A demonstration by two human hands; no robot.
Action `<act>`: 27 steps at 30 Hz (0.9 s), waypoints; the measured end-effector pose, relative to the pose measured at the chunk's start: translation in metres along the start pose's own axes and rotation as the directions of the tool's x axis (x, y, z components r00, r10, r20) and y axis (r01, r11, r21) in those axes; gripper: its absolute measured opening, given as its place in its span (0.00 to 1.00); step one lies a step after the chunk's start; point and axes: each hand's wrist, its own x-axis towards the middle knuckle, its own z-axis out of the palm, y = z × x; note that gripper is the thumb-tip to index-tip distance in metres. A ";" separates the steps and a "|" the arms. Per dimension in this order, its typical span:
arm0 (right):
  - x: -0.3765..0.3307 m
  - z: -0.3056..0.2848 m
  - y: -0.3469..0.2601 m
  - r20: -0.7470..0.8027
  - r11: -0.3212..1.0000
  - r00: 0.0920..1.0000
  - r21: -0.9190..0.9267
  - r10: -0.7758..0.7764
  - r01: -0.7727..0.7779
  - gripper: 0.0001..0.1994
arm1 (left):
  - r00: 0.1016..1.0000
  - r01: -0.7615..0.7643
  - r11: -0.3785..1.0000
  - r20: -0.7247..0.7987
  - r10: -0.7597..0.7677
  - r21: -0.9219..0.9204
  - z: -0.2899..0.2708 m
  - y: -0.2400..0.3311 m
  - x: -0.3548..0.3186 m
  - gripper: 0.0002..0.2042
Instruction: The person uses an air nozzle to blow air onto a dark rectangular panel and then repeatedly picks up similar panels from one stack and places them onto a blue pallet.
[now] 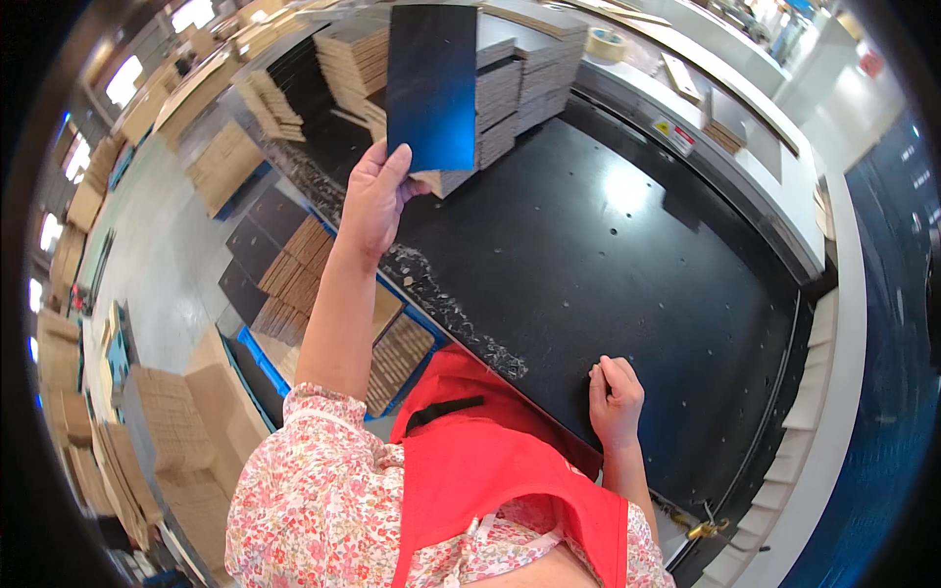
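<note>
1. a black table (588, 265) lay beside a white beam (735, 181) bearing a red-and-yellow label (680, 138).
2. the left hand (380, 191) pinched a dark panel (431, 88) above the table.
3. the right hand (616, 400) curled narrow over the table's near side.
4. a blue pallet (264, 360) held stacked boards (294, 274).

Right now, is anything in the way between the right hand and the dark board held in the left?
Nothing visible: between the right hand and the dark board, only black tabletop shows. The left hand grips the board's lower corner; the stacked panels stand behind it.
</note>
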 end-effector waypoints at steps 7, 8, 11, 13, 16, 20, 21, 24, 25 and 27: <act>0.000 0.000 -0.001 -0.031 1.000 0.999 0.004 0.021 -0.021 0.05 | 0.989 0.006 0.874 0.125 -0.076 0.486 0.068 -0.072 -0.018 0.11; 0.001 -0.001 -0.001 -0.039 1.000 0.999 -0.006 0.017 -0.017 0.05 | 0.970 -0.123 0.768 0.239 -0.039 0.628 0.077 -0.082 -0.020 0.11; 0.000 -0.003 -0.005 -0.055 0.999 0.998 -0.032 0.009 -0.011 0.05 | 0.840 -0.513 0.479 0.532 0.106 0.713 0.093 -0.114 -0.028 0.12; -0.002 -0.002 -0.001 -0.099 0.999 0.995 -0.036 0.003 -0.007 0.06 | 0.784 -0.599 0.439 0.603 0.149 0.670 0.107 -0.129 -0.035 0.12; 0.000 -0.007 0.008 -0.244 0.914 0.963 -0.406 -0.114 0.005 0.19 | 0.666 -0.718 0.448 0.714 0.216 0.533 0.128 -0.142 -0.052 0.13; 0.019 -0.033 0.018 -0.259 0.653 0.954 -0.750 -0.150 -0.101 0.23 | 0.548 -0.783 0.484 0.802 0.240 0.391 0.154 -0.145 -0.075 0.14; 0.023 -0.036 0.020 -0.237 0.588 0.962 -0.801 -0.132 -0.116 0.19 | 0.511 -0.797 0.490 0.827 0.235 0.354 0.158 -0.147 -0.079 0.14; 0.031 -0.049 0.049 -0.197 0.632 0.959 -0.774 -0.204 -0.024 0.07 | 0.438 -0.785 0.546 0.885 0.155 0.293 0.170 -0.147 -0.084 0.18; 0.032 -0.056 0.057 -0.169 0.665 0.965 -0.747 -0.201 0.008 0.06 | 0.452 -0.769 0.555 0.883 0.122 0.317 0.171 -0.146 -0.080 0.22; 0.034 -0.066 0.069 -0.206 0.657 0.960 -0.753 -0.189 -0.032 0.06 | 0.548 -0.765 0.473 0.828 0.121 0.437 0.164 -0.148 -0.067 0.26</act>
